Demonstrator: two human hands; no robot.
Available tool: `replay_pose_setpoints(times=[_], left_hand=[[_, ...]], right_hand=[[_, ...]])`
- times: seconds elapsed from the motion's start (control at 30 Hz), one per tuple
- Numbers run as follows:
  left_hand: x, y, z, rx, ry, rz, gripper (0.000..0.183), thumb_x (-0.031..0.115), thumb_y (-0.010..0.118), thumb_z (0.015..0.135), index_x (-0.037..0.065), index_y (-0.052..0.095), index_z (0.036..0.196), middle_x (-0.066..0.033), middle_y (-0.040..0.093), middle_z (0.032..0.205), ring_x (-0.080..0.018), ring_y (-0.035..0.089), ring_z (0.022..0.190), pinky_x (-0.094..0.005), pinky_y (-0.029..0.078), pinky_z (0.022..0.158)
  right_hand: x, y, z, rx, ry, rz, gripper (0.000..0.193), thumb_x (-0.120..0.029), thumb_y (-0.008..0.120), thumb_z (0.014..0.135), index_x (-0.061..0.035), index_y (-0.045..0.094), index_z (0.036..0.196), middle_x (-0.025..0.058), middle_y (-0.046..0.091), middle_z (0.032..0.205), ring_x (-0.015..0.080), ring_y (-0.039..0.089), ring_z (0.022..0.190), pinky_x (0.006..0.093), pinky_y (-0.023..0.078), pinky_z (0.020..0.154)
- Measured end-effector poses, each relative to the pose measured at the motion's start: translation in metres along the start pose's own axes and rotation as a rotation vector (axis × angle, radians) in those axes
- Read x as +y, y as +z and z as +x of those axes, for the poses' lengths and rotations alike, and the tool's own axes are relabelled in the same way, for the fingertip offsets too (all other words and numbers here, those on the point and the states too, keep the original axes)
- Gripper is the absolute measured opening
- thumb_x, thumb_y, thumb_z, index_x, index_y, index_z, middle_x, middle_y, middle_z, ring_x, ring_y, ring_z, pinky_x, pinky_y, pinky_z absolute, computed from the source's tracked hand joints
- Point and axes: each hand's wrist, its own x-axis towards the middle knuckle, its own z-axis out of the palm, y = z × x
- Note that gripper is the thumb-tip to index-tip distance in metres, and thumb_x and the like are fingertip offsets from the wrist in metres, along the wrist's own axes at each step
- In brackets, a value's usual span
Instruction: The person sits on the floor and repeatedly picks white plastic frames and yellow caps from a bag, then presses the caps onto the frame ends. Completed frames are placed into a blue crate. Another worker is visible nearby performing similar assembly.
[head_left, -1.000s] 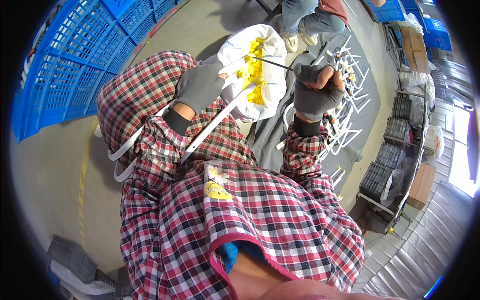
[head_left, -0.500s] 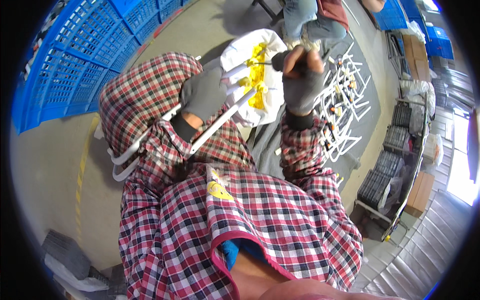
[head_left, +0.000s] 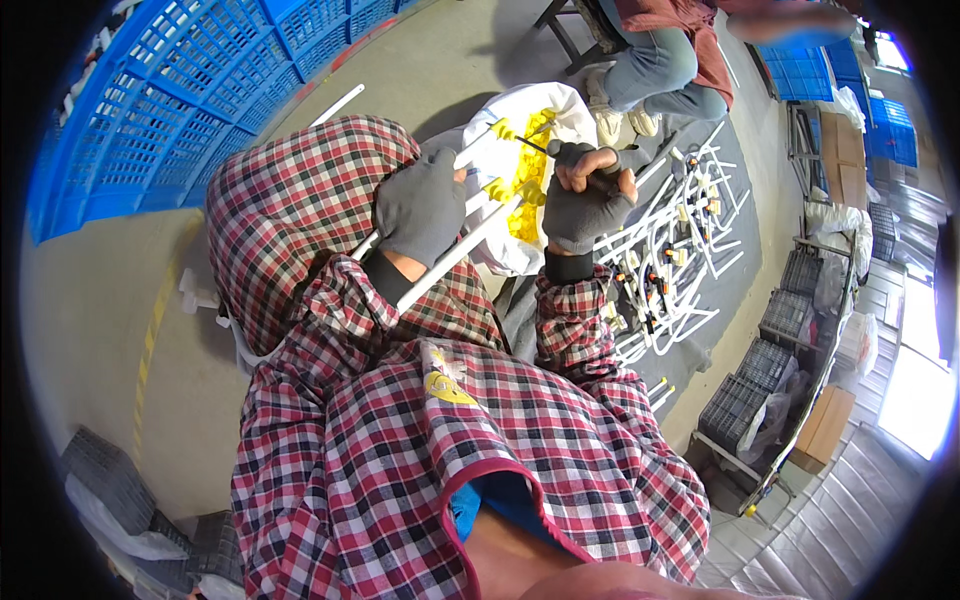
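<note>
My left hand (head_left: 420, 212), in a grey glove with bare fingertips, is closed around white bent tubes (head_left: 452, 264) that lie over my checked lap. Yellow fittings (head_left: 500, 190) sit at the tube ends, above an opened white bag (head_left: 574, 108) of loose yellow pieces (head_left: 524, 222). In a matching glove, my right hand (head_left: 586, 212) grips the dark handle of a screwdriver-like tool (head_left: 568, 154). Its thin shaft points left toward a yellow fitting; whether the tip touches it I cannot tell.
Many white tubes (head_left: 670, 270) with dark and orange parts lie on a grey mat (head_left: 738, 225) to the right. Blue crates (head_left: 150, 150) stand at the far left. Another person's legs (head_left: 655, 70) are beyond the bag. A shelf rack (head_left: 790, 340) with grey trays lines the right.
My right hand has come lower and nearer, its fingers now wrapped round the tool handle. My left hand keeps its hold on the tubes. The whole view has shifted slightly.
</note>
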Motion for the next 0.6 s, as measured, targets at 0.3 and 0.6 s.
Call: replay_pose_setpoints(times=[0.3,0.6], left_hand=[[0.001,0.009,-0.012,-0.003,0.196,0.186,0.017,0.028,0.059,0.097,0.013,0.063,0.104,-0.0077,0.070,0.097,-0.0290,0.071,0.078,-0.0434,0.055,0.064],[0.001,0.015,-0.037,-0.012,0.439,0.246,0.034,0.039,0.065,0.093,0.010,0.066,0.111,-0.0072,0.072,0.094,-0.0226,0.072,0.070,-0.0386,0.055,0.058]], right_hand=[[-0.042,-0.001,-0.010,-0.226,0.057,-0.290,0.046,-0.035,0.037,0.103,-0.0081,0.042,0.065,0.0026,0.036,0.061,0.0180,0.036,0.063,0.0373,0.033,0.071],[-0.063,-0.024,-0.068,-0.134,0.008,-0.273,0.050,-0.040,0.043,0.102,-0.0072,0.043,0.065,0.0039,0.039,0.059,0.0190,0.037,0.060,0.0365,0.032,0.065]])
